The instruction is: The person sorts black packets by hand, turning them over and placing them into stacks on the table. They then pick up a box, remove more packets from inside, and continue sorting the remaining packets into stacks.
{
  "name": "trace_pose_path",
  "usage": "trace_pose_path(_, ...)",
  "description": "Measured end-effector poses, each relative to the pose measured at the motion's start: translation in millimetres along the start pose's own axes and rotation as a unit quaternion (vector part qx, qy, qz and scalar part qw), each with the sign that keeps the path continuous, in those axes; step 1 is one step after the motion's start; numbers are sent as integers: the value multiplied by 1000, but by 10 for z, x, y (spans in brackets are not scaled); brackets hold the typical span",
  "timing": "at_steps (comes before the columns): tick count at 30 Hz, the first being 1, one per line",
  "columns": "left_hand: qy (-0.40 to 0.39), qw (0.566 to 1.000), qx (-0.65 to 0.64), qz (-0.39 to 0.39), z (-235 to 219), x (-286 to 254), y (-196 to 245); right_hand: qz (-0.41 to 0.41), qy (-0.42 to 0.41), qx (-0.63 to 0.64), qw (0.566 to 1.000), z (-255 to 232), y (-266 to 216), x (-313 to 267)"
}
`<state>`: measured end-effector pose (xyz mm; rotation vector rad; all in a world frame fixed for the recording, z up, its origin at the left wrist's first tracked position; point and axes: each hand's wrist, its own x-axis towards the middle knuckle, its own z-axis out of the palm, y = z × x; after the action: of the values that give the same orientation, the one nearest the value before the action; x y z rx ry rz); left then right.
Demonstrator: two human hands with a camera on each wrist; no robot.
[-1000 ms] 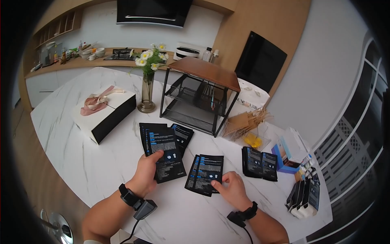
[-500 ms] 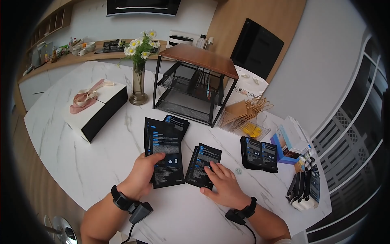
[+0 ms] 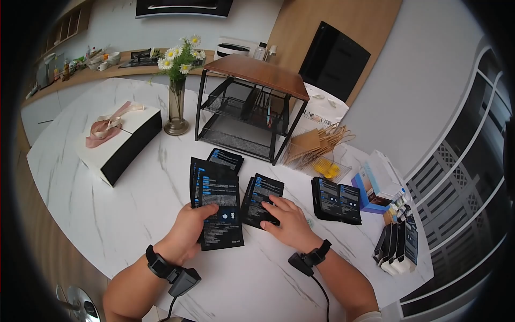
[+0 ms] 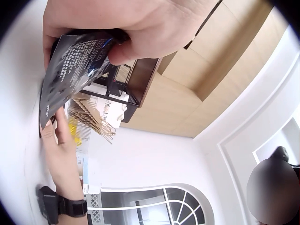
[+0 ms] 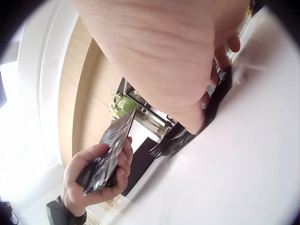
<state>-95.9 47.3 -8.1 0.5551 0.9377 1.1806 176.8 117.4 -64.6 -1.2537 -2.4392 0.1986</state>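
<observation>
My left hand [image 3: 182, 231] grips a fanned stack of black foil packets [image 3: 221, 185] printed with blue and white text, thumb across the front. In the left wrist view the held packets [image 4: 70, 70] tilt over the table. My right hand [image 3: 292, 222] rests with fingers spread on a smaller pile of matching packets [image 3: 257, 201] lying on the table. The right wrist view has its fingertips and thumb on that pile [image 5: 176, 140]. Behind the held stack lie more black packets [image 3: 228, 157], partly covered. A further pile [image 3: 337, 201] sits to the right.
A white gift box [image 3: 115, 145] with a ribbon stands left, beside a flower vase [image 3: 176, 110]. A wood-topped mesh rack [image 3: 252, 102] occupies the back. To the right are a clear bin of paper bags [image 3: 316, 147], boxes [image 3: 381, 180] and upright black-and-white cartons [image 3: 397, 244] near the table edge.
My right hand has gone from the smaller pile's side edge to lying over it, and the pile has slid away from me. The left hand keeps its grip, the stack now more upright.
</observation>
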Motion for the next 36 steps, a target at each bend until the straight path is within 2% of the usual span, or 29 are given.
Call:
trace_pose_path(9,-15,1000,17,4,27,11,-98,-10,4,-23,1000,-58,-196,-145)
trace_pose_path(11,-16,1000,18,-2,19,42,-147,-42,75,-29,996,-92,-266,-187)
trace_pose_path(12,-16,1000,19,-3,17,57,-156,-41,78,-26,996,-125,-329,-207)
trace_pose_path(13,-15,1000,24,-2,34,58,-168,42,62,129,989,-162,-413,-236)
trace_pose_path(14,-28,999,23,-7,71,53,-201,124,45,280,951,-188,-488,-269)
trace_pose_path(15,-44,999,21,-13,102,55,-239,125,49,283,950,-210,-554,-299)
trace_pose_path(17,-76,996,49,-24,165,44,-312,189,-90,424,881,-197,-654,-375)
trace_pose_path(18,-86,993,73,-21,193,41,-342,161,-27,447,880,-36,-636,-403)
trace_pose_path(19,-96,991,95,-17,203,49,-354,162,-22,449,879,-59,-604,-372)
trace_pose_path(21,-102,992,70,-33,147,81,-313,164,18,311,936,-136,-523,-317)
trace_pose_path(22,-107,992,42,-45,93,108,-289,175,71,358,914,5,-375,-288)
trace_pose_path(23,-87,994,16,-71,-2,158,-287,218,73,368,901,-96,-353,-246)
trace_pose_path(25,-119,985,-77,-100,-181,209,-270,198,115,270,935,-30,-96,-218)
trace_pose_path(27,-86,989,-75,-96,-195,202,-223,190,122,224,948,37,11,-187)
trace_pose_path(29,-53,998,15,-43,-147,212,-181,175,133,181,959,57,42,-119)
trace_pose_path(30,-54,998,14,-37,-145,229,-190,158,145,130,968,60,40,-98)
trace_pose_path(31,-51,998,10,-39,-142,238,-188,142,158,79,974,63,36,-94)
trace_pose_path(35,-42,998,-1,-55,-156,253,-180,154,140,52,977,2,-22,-111)
trace_pose_path(36,-42,997,-11,-62,-157,253,-182,152,165,44,973,11,-27,-129)
